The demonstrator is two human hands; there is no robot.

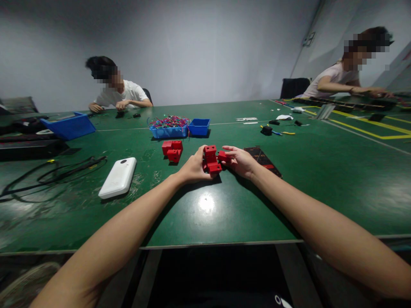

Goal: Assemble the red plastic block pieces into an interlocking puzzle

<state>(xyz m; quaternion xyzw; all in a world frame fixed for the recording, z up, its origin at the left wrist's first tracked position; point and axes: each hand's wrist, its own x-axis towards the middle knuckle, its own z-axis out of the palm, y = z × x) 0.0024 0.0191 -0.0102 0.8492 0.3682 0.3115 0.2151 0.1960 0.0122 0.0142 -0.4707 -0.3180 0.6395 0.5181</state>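
Observation:
My left hand (194, 167) is closed around a red notched block (211, 159) with small holes in its faces, held just over the green table. Between the fingers of my right hand (241, 161) is a smaller red block (224, 157), close to the right side of the notched one. Whether the two blocks touch, I cannot tell. To the left of my left hand, a group of red blocks (172, 150) sits on the table. A phone (263, 161) lies beside my right hand, partly hidden by it.
A white power bank (118, 178) and black cables (64, 175) lie left on the green table (205, 226). Blue bins (199, 127) stand ahead, one full of colourful wires (171, 122). Pliers (276, 131) lie right of them. Two people (128, 92) work across the table.

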